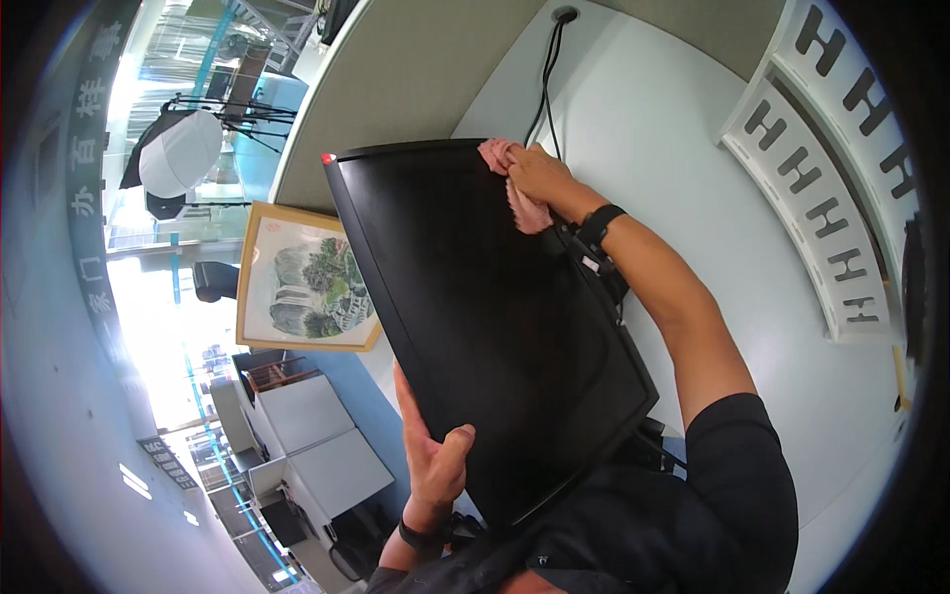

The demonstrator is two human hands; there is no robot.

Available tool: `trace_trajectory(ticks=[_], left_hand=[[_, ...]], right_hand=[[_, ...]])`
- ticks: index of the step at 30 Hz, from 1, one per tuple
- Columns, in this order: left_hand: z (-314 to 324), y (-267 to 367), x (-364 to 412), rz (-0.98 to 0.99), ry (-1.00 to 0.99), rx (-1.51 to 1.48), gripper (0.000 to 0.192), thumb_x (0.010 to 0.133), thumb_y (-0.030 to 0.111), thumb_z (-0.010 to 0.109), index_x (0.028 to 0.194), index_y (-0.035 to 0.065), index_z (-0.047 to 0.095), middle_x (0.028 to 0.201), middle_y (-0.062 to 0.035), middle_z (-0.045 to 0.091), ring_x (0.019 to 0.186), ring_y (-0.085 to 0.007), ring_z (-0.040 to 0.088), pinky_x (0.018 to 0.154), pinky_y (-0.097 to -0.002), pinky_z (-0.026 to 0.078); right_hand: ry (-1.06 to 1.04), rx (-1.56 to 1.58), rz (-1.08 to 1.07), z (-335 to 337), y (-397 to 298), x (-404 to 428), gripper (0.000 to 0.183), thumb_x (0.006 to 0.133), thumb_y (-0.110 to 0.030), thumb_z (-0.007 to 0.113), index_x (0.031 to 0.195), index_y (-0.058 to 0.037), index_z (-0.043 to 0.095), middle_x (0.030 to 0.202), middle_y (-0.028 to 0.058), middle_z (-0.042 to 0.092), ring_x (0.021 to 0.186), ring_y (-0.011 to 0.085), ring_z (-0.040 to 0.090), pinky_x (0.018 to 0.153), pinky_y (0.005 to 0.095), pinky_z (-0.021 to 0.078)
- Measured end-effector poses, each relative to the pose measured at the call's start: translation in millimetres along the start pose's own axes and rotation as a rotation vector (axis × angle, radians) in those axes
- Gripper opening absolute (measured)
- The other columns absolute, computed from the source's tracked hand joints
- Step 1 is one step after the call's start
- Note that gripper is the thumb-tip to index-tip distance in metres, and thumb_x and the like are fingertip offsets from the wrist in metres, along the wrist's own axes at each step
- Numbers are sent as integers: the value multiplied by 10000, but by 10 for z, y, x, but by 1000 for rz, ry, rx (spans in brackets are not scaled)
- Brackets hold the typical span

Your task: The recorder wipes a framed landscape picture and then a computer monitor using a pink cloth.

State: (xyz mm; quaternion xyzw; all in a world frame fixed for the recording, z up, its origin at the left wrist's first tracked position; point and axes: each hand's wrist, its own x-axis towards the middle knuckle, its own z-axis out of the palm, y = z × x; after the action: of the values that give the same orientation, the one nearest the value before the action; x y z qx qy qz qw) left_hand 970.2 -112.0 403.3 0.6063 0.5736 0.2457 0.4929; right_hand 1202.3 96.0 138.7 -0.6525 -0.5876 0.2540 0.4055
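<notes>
A black flat-screen monitor [490, 319] stands tilted across the middle of the view, its dark screen facing me. My left hand [439, 464] grips the monitor's edge at the lower left, thumb on the front and fingers going behind. At the opposite end, my right hand [540, 177] pinches a crumpled pink cloth [529, 211] against the monitor near its upper right corner. Part of the cloth hangs down over the screen. A dark band is on each wrist. The back of the monitor is hidden.
The white desk [653, 126] carries black cables [548, 82] that run from a round grommet. A beige partition [415, 67] borders it. White racks with H-shaped cutouts [824, 215] stand on the right. A framed landscape painting [312, 278] is beyond the monitor, with a photo light [180, 152] farther off.
</notes>
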Motion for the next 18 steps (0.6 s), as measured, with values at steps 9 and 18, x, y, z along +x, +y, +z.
trace_trajectory(ticks=[9,18], left_hand=[[77,-22,-100,22,-58,25,997,673,-19,500,1554,-19,33,1563,-174,217,1407,-278,315,1161,-365,250],[65,-62,-108,83,-50,46,982,690,-23,501,1551,-30,28,1561,-180,219,1411,-267,308,1161,-369,248]], right_hand=[[89,239,14,-165,-433,158,280,857,-224,481,1066,-145,648,1095,166,649,1085,384,562,933,472,477],[143,354,-483,-384,-1567,-703,206,777,-116,620,975,-163,646,1057,154,551,974,343,594,801,452,517]])
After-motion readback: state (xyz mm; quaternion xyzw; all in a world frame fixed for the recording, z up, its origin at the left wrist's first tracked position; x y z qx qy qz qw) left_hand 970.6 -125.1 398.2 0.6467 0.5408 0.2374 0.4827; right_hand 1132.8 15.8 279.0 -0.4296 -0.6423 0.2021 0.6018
